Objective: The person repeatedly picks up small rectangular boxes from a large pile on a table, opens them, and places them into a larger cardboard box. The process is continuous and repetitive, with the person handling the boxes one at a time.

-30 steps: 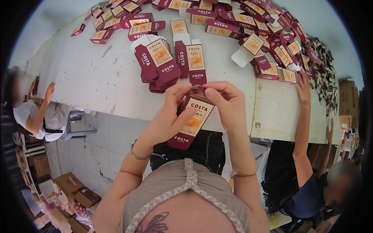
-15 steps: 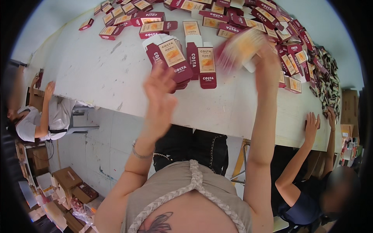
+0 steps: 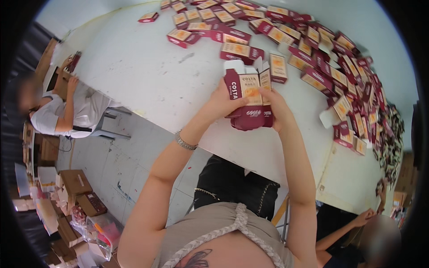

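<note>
My left hand [image 3: 228, 100] is closed round the left side of a stack of flat, unfolded maroon cartons [image 3: 249, 114] with cream and orange front panels, its thumb across the front. My right hand [image 3: 275, 107] grips a narrower maroon-and-cream carton piece [image 3: 265, 79] at the stack's right side, thumb on the printed face. The pieces have white flaps at the top and lie just above the table surface or on it; which, I cannot tell. A formed carton [image 3: 278, 67] lies just behind them.
Many formed cartons [image 3: 339, 73] cover the back and right of the white table [image 3: 134, 76]. Dark small packets [image 3: 389, 143] are heaped at the far right. A seated person [image 3: 71, 111] works at the left, another [image 3: 339, 241] at the lower right. Cardboard boxes [image 3: 73, 187] crowd the lower-left floor.
A carton held by both hands moved in my right hand toward the pile and is out of my grasp. Both hands now grip the flat cartons. The view has turned.
</note>
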Demonstrator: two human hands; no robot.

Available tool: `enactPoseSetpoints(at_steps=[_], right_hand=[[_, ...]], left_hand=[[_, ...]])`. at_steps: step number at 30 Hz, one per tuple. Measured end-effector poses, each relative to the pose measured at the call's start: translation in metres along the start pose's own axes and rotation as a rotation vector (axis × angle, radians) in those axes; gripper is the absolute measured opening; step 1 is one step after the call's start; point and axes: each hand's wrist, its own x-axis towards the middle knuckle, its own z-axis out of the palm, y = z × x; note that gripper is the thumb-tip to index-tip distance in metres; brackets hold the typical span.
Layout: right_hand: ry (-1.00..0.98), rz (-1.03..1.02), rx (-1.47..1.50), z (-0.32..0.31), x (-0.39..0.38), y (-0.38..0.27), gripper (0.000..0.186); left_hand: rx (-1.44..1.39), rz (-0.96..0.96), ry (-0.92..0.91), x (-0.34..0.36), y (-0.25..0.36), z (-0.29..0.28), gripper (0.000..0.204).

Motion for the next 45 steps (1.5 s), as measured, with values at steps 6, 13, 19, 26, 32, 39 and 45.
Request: enactPoseSetpoints(at_steps=[6,13,19,26,32,39,45], right_hand=[[-0.069,-0.136,-0.075,0.144,0.077,0.067,0.052],[-0.326,-0.074,0.102,0.355,0.237,0.134,0.042],[-0.166,-0.217,-0.030,0.352,0.265,0.114,0.033],[-0.279,-0.348,-0.349,0.194,0.099,0.048,0.026],[-0.126,-0.795,-0.956,0.108,-0.004,0.045,0.028],[0.199,-0.647,-0.819,0.032,-0.095,0.049,0.070],[0.547,-0.806,-0.519,-0.026,-0.155,0.039,0.069]], left_hand=[[-0.226,-0.162,-0.031,-0.020,-0.007,-0.157,0.075],[-0.258,-0.416,0.340,-0.016,-0.071,-0.389,0.046],[-0.332,-0.529,0.436,-0.004,-0.105,-0.423,0.053],[0.443,0.294,0.968,-0.009,-0.065,-0.295,0.064],[-0.708,-0.035,0.212,-0.018,0.004,-0.100,0.039],[-0.745,0.047,-0.135,-0.057,0.064,0.030,0.047],[-0.642,0.266,-0.323,-0.097,0.097,0.114,0.065]])
